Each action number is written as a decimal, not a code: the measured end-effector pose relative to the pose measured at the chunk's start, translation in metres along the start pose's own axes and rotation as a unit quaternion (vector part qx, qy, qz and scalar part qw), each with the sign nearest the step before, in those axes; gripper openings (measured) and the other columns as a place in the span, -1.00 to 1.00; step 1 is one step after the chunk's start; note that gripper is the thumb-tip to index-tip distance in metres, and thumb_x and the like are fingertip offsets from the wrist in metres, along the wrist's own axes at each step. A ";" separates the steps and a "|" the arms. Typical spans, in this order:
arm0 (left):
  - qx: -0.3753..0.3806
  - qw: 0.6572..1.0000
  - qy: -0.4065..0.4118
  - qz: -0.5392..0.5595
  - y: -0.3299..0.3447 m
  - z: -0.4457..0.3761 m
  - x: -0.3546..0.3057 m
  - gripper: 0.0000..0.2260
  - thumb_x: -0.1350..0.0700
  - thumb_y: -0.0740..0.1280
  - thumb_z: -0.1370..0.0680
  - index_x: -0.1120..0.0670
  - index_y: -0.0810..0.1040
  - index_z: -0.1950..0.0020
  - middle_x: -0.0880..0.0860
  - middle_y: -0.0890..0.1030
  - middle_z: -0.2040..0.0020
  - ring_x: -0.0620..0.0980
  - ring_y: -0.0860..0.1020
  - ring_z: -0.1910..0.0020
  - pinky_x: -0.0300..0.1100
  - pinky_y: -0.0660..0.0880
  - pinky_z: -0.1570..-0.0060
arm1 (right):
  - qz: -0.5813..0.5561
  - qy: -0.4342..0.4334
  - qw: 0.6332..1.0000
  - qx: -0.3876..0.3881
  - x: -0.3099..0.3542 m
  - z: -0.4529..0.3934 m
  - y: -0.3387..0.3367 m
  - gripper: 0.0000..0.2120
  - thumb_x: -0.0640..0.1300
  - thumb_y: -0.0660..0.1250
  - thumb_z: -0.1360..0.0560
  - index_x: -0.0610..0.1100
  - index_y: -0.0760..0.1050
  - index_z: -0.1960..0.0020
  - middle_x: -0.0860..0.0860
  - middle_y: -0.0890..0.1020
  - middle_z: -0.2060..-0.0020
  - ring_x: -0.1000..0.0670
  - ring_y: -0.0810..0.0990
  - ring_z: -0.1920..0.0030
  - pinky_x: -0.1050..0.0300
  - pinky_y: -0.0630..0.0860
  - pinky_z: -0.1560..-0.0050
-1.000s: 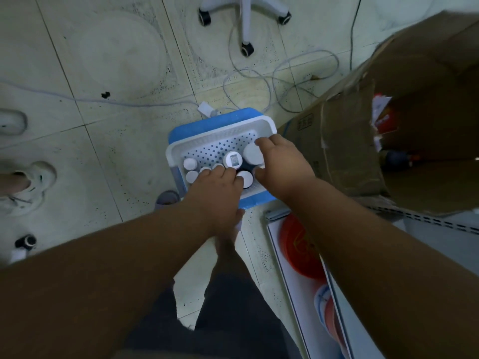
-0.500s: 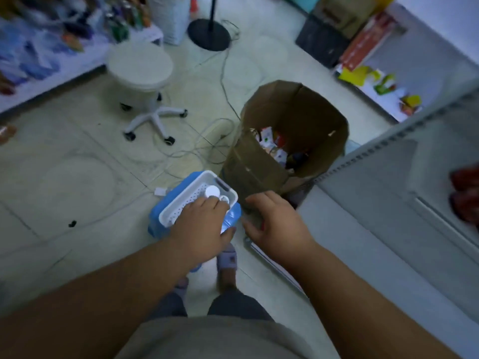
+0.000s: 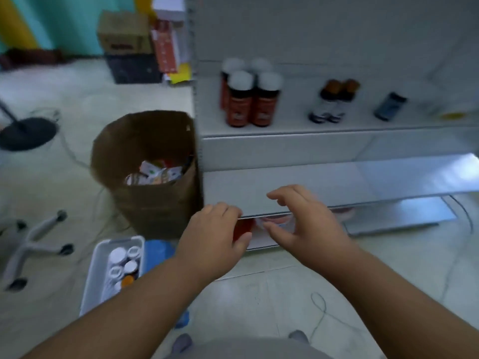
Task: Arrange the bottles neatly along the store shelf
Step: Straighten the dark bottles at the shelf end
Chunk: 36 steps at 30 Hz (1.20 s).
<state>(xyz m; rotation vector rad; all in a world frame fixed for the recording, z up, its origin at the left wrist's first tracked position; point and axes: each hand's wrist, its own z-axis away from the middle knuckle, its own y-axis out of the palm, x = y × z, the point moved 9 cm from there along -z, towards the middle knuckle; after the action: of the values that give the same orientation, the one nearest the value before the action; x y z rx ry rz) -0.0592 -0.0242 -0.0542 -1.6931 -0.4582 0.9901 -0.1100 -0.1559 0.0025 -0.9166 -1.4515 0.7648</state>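
My left hand is curled round a red-labelled bottle, mostly hidden by the fingers, in front of the lower white shelf board. My right hand hovers beside it with fingers spread and curved, holding nothing I can see. On the upper shelf stand several red-labelled bottles with grey caps, two small amber-capped bottles and a dark bottle lying tilted. A white basket on the floor at my left holds several more bottles.
A brown cardboard box full of packets stands against the shelf's left end. A chair's wheeled base and a black stand base are on the floor at left. Red plates lie under the lower board. Cables trail across the tiles.
My view swung up from the basket to the shelf. My left hand rose out of the basket with a bottle, and both hands now reach toward the lower shelf.
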 end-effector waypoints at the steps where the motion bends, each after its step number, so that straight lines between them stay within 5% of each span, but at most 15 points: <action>1: 0.009 1.000 0.024 -0.002 0.012 -0.016 -0.029 -0.66 -0.20 0.26 -0.53 -0.05 0.50 -0.21 -0.08 0.53 -0.09 -0.03 0.47 -0.07 -0.08 0.44 -0.09 | -0.005 0.024 0.999 -0.022 -0.027 0.012 -0.019 -0.55 0.03 0.43 -0.45 0.06 0.42 -0.31 0.28 0.38 -0.12 0.22 0.44 -0.13 0.32 0.38 -0.10; 4: 0.023 0.996 0.087 0.000 0.053 -0.061 -0.122 -0.64 -0.20 0.26 -0.49 -0.02 0.54 -0.15 -0.05 0.55 -0.03 0.03 0.50 -0.03 -0.06 0.43 -0.01 | 0.000 0.084 0.994 -0.071 -0.111 0.054 -0.077 -0.53 -0.01 0.45 -0.42 0.01 0.44 -0.29 0.20 0.44 -0.14 0.16 0.47 -0.16 0.23 0.44 -0.17; 8: 0.057 0.985 0.160 0.020 0.109 -0.112 -0.254 -0.56 -0.24 0.17 -0.48 -0.02 0.51 -0.22 -0.03 0.55 -0.07 0.04 0.50 -0.06 -0.06 0.41 -0.03 | 0.039 0.168 0.978 -0.114 -0.219 0.112 -0.156 -0.54 -0.01 0.45 -0.40 0.02 0.46 -0.27 0.23 0.43 -0.09 0.24 0.43 -0.09 0.56 0.25 -0.05; 11: 0.079 0.976 0.203 0.027 0.139 -0.146 -0.341 -0.52 -0.24 0.19 -0.49 -0.01 0.49 -0.29 -0.01 0.54 -0.15 0.06 0.48 -0.15 -0.05 0.41 -0.11 | 0.050 0.223 0.962 -0.147 -0.287 0.149 -0.212 -0.53 0.00 0.46 -0.41 0.01 0.45 -0.28 0.22 0.43 -0.09 0.21 0.44 -0.10 0.48 0.24 -0.04; 15: 0.105 0.962 0.248 0.033 0.173 -0.190 -0.419 -0.55 -0.25 0.23 -0.50 -0.01 0.49 -0.27 -0.02 0.53 -0.16 0.05 0.48 -0.15 -0.02 0.44 -0.13 | 0.045 0.263 0.945 -0.186 -0.355 0.172 -0.265 -0.52 0.01 0.46 -0.41 0.04 0.44 -0.29 0.22 0.43 -0.09 0.23 0.43 -0.10 0.50 0.29 -0.06; 21: 0.113 0.942 0.315 0.030 0.222 -0.286 -0.530 -0.53 -0.28 0.15 -0.48 -0.04 0.50 -0.24 -0.05 0.54 -0.11 0.04 0.50 -0.09 -0.05 0.45 -0.06 | 0.051 0.316 0.911 -0.259 -0.472 0.167 -0.341 -0.51 0.04 0.44 -0.42 0.10 0.40 -0.31 0.23 0.44 -0.17 0.19 0.45 -0.18 0.26 0.41 -0.15; 29: 0.147 0.889 0.433 0.017 0.269 -0.394 -0.709 -0.40 -0.32 0.00 -0.46 -0.04 0.46 -0.34 -0.06 0.51 -0.18 0.00 0.47 -0.16 -0.08 0.41 -0.15 | 0.105 0.412 0.855 -0.296 -0.608 0.188 -0.457 -0.51 0.09 0.41 -0.43 0.11 0.39 -0.33 0.23 0.42 -0.19 0.17 0.43 -0.20 0.28 0.35 -0.15; 36: 0.160 0.877 0.453 0.001 0.331 -0.456 -0.836 -0.51 -0.28 0.13 -0.54 -0.11 0.34 -0.42 -0.12 0.43 -0.27 -0.07 0.40 -0.23 -0.14 0.35 -0.23 | 0.115 0.414 0.848 -0.311 -0.740 0.211 -0.517 -0.49 0.14 0.39 -0.44 0.15 0.35 -0.35 0.26 0.40 -0.22 0.21 0.39 -0.23 0.31 0.33 -0.20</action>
<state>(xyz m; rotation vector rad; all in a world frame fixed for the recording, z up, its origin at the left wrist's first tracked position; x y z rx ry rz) -0.2384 -1.0147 0.0017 -1.6382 0.3173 0.1660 -0.3776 -1.0403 0.0832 -1.6811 -0.7910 -0.0253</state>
